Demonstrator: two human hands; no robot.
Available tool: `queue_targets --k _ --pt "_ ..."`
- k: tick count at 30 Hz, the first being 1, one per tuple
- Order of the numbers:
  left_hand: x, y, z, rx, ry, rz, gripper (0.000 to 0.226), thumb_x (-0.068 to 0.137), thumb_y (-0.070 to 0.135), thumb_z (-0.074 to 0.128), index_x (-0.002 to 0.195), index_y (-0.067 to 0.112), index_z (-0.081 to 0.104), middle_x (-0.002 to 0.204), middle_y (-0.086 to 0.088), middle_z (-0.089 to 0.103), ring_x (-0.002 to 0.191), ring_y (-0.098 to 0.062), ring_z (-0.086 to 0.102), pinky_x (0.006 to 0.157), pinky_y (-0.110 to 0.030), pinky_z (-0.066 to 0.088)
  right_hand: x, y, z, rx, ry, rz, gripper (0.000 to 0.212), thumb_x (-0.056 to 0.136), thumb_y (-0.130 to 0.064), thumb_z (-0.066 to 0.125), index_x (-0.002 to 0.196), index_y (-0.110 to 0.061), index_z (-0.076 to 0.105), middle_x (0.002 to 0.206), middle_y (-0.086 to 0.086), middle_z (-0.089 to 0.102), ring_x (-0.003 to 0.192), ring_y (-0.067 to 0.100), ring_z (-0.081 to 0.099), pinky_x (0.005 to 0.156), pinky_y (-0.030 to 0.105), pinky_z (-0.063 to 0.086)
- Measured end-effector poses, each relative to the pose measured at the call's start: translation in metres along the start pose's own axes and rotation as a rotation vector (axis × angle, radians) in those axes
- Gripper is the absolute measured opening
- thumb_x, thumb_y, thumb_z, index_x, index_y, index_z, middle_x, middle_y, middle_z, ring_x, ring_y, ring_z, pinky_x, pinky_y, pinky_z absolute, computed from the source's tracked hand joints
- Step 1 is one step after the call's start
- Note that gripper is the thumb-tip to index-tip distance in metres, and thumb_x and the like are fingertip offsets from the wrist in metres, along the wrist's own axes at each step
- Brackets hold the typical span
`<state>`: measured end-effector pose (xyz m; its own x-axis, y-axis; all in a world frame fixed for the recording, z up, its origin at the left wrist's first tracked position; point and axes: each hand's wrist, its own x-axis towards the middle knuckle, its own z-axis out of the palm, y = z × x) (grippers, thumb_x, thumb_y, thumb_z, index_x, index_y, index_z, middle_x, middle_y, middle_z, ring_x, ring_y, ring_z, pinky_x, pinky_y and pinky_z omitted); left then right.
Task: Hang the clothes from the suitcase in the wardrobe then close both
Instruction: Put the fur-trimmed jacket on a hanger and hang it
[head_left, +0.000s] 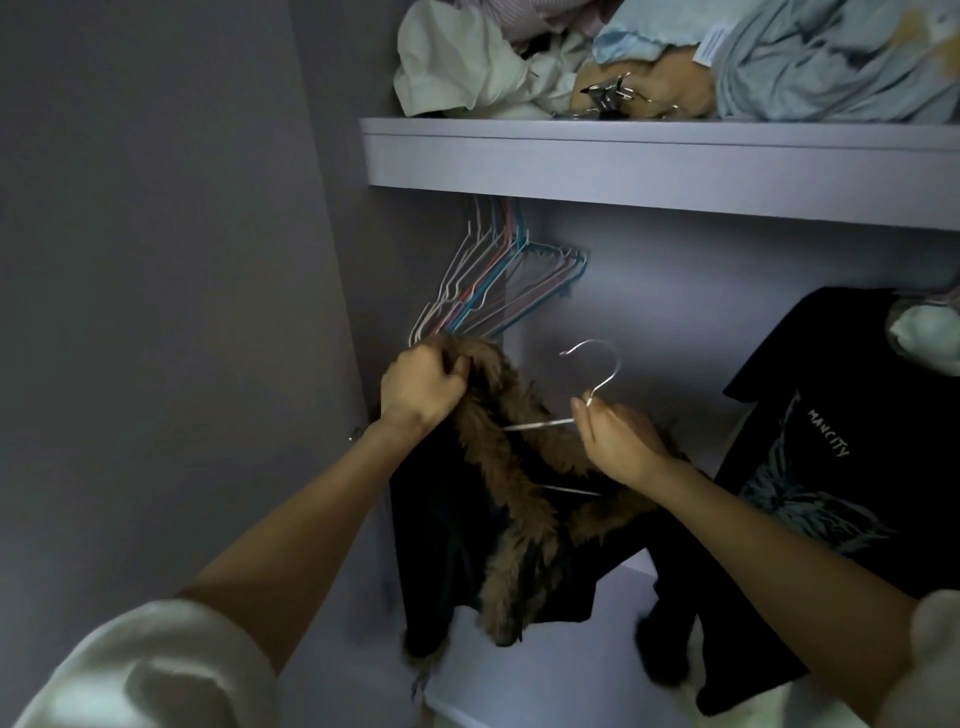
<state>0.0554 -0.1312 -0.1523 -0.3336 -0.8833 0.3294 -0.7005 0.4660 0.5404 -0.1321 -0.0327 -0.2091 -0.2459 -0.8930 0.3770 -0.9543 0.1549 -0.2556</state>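
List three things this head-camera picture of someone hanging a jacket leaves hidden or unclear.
1. Rail, head view: the shelf hides what the empty hangers hook on.
2. Metal hanger: its right shoulder is buried in the fur-trimmed jacket under the right hand.
3. Black T-shirt: cut off by the right edge.
4. Suitcase: out of frame.

"MANCITY" reads in pale letters on the black T-shirt (852, 467)

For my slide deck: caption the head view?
Left hand grips fur-trimmed dark coat; right hand pinches silver hanger.
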Motion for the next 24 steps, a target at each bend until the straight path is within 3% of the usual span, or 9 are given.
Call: queue_targets --k 4,7,10,12,15,18,20,22,24 --pt "0.011 0.007 -0.002 0.018 -0.04 0.074 0.027 0.088 0.029 0.054 0.109 0.012 0.055 0.111 -0.015 0.064 0.104 -0.036 0.058 0.085 -0.038 0.047 -0.001 -0.004 -0.001 -0.031 0.016 -0.02 0.035 0.1 -0.028 0.027 0.109 -0.005 0.052 0.101 0.021 0.067 0.096 0.041 0.061 0.076 0.042 0.045" --pt "0.015 -0.003 0.005 -0.042 -0.317 0.1 0.039 0.083 0.033 0.066 0.116 0.016 0.054 0.117 -0.008 0.062 0.108 -0.026 0.058 0.093 -0.032 0.046 0.007 0.006 -0.01 0.071 0.093 0.051 0.033 0.1 -0.026 0.031 0.099 -0.002 0.053 0.097 0.027 0.065 0.094 0.045 0.059 0.075 0.043 0.043" --pt "0.004 -0.017 0.015 -0.108 -0.595 0.123 0.065 0.081 0.032 0.069 0.137 0.018 0.039 0.131 0.003 0.044 0.122 -0.012 0.043 0.1 -0.017 0.031 0.007 0.012 -0.012 0.082 0.134 0.037 0.045 0.096 -0.035 0.023 0.093 -0.001 0.053 0.091 0.029 0.065 0.088 0.046 0.06 0.071 0.043 0.044" --pt "0.0 -0.028 0.025 0.007 -0.57 0.179 0.067 0.084 0.039 0.065 0.141 0.021 0.035 0.14 -0.001 0.043 0.13 -0.017 0.04 0.106 -0.021 0.028 0.007 0.011 -0.012 0.082 0.153 0.034 0.046 0.095 -0.035 0.022 0.092 0.0 0.053 0.09 0.029 0.065 0.088 0.046 0.06 0.071 0.043 0.044" --pt "-0.003 -0.028 0.039 0.248 -0.509 0.269 0.06 0.088 0.053 0.047 0.138 0.023 0.036 0.137 -0.005 0.05 0.126 -0.027 0.047 0.108 -0.042 0.031 0.011 0.006 -0.014 0.095 0.174 0.033 0.045 0.095 -0.034 0.025 0.092 0.0 0.054 0.091 0.028 0.065 0.088 0.046 0.06 0.071 0.042 0.044" --pt "-0.008 -0.017 0.048 0.358 -0.352 0.317 0.036 0.096 0.03 0.041 0.129 0.015 0.04 0.128 -0.009 0.054 0.119 -0.03 0.05 0.098 -0.038 0.031 0.012 0.004 -0.017 0.259 0.223 0.039 0.037 0.097 -0.027 0.037 0.087 0.003 0.055 0.079 0.021 0.066 0.08 0.04 0.063 0.069 0.04 0.045" --pt "-0.008 -0.015 0.053 0.352 -0.266 0.321 0.033 0.094 0.019 0.043 0.126 0.014 0.041 0.127 -0.009 0.053 0.121 -0.027 0.045 0.096 -0.037 0.027 0.011 0.013 -0.019 0.463 0.195 0.105 0.027 0.097 -0.019 0.043 0.089 0.002 0.057 0.07 0.004 0.062 0.075 0.026 0.062 0.076 0.039 0.047" --pt "-0.008 -0.021 0.055 0.346 -0.212 0.3 0.032 0.092 0.015 0.045 0.124 0.014 0.044 0.127 -0.007 0.053 0.122 -0.024 0.041 0.094 -0.037 0.025 0.008 0.03 -0.021 0.535 0.185 0.2 0.022 0.098 -0.016 0.04 0.1 -0.003 0.058 0.078 0.001 0.062 0.083 0.024 0.061 0.086 0.04 0.046" --pt "-0.005 -0.027 0.058 0.342 -0.165 0.304 0.031 0.09 0.014 0.046 0.121 0.013 0.047 0.125 -0.006 0.054 0.121 -0.024 0.041 0.09 -0.037 0.023 -0.002 0.056 -0.02 0.471 0.168 0.321 0.025 0.097 -0.008 0.038 0.114 -0.003 0.056 0.099 0.011 0.066 0.102 0.029 0.06 0.094 0.035 0.041"
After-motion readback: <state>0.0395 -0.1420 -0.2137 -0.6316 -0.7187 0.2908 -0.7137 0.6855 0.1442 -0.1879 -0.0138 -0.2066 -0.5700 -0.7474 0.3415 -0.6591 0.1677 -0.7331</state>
